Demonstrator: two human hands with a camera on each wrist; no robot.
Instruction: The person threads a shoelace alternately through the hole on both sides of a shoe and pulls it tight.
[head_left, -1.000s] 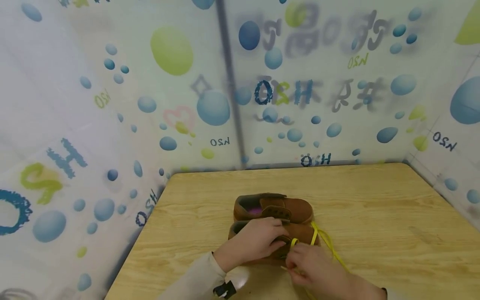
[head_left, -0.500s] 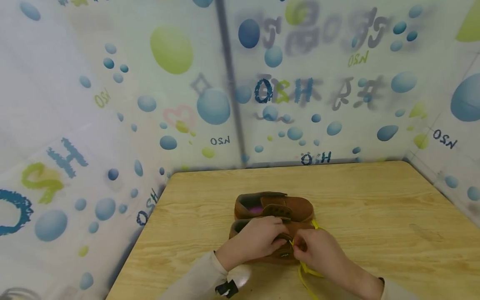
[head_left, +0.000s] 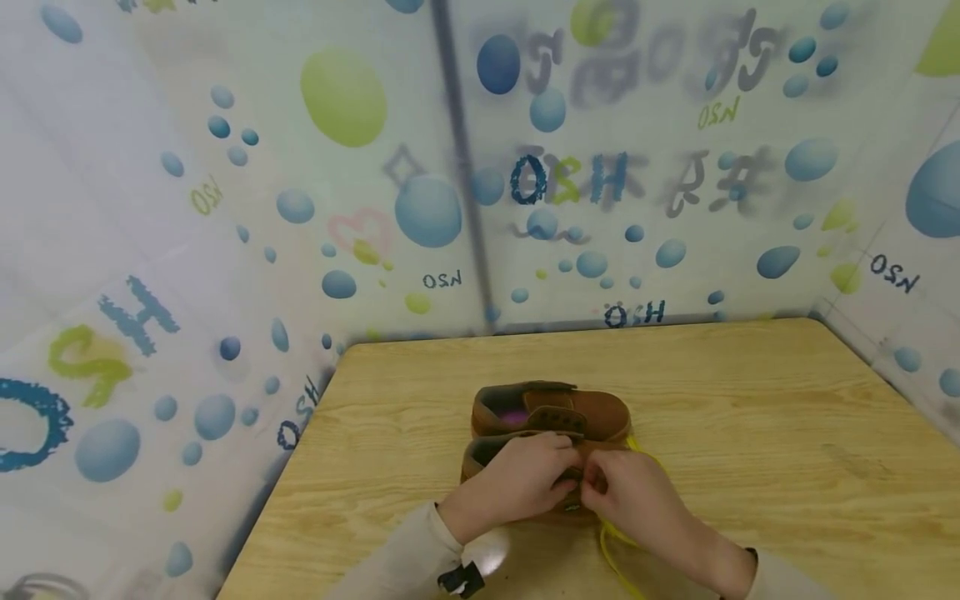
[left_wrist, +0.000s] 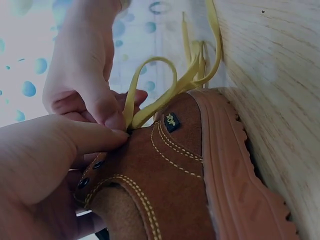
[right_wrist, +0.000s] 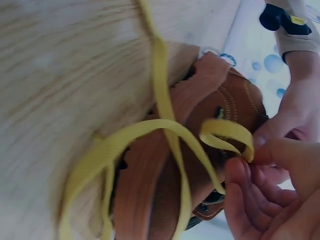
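Two brown shoes lie side by side on the table, toes to the right in the head view. On the nearer shoe, my left hand grips the eyelet flap, thumb on its outer face and fingers behind. My right hand pinches a yellow shoelace between thumb and index finger, right at an eyelet beside the left thumb. A lace loop stands up from the flap in the left wrist view. Bare eyelets show further along the flap. The farther shoe has open flaps and no lace in its visible eyelets.
Loose yellow lace trails over the toe and onto the wooden table. A patterned sheet wall stands behind the table and along both sides. A dark strap piece sits at the left sleeve.
My right hand has moved up and slightly inward from the shoe's near side to the eyelets beside my left hand, drawing the lace with it. My left hand keeps its grip on the flap.
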